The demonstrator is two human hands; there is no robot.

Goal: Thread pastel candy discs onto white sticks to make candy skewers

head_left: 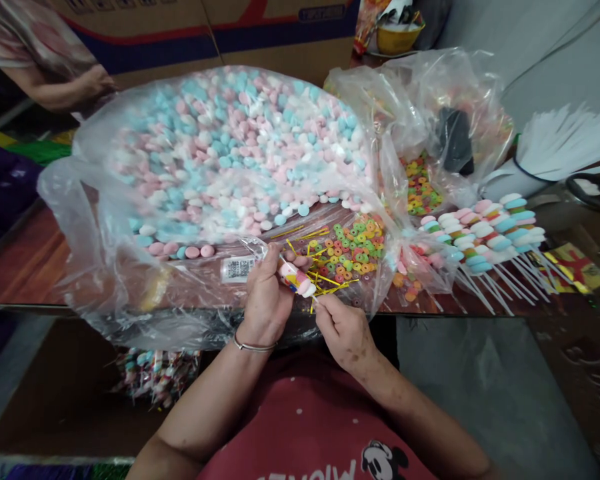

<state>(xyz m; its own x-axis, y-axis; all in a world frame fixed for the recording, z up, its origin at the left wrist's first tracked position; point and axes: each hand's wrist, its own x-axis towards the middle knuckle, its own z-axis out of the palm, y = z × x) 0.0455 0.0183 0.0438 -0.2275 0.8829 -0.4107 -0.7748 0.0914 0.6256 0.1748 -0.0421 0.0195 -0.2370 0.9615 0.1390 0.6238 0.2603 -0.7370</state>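
Observation:
My left hand (pixel 271 293) is closed around a marshmallow lollipop (pixel 297 279) in a printed clear wrapper, whose loose top sticks up past my thumb. My right hand (pixel 344 331) pinches the lollipop's stick just below the lowest white piece. Yellow twist ties (pixel 325 283) lie on the table right beyond my hands. Ring-shaped gummy candies (pixel 353 250) in green, orange and yellow are heaped beside the ties. A large clear plastic bag (pixel 60 193) of pink, blue and white marshmallows (pixel 235 147) spreads out behind. A label with a printed code (pixel 237 269) lies left of my left hand.
Marshmallow skewers (pixel 485 230) on white sticks are piled at the right, near a container of white sticks (pixel 517 173). More bagged candy rings (pixel 420 187) stand behind. Below the table, a cardboard box (pixel 55 393) holds wrapped lollipops (pixel 155 373). Another person's hand (pixel 95 81) is at the upper left.

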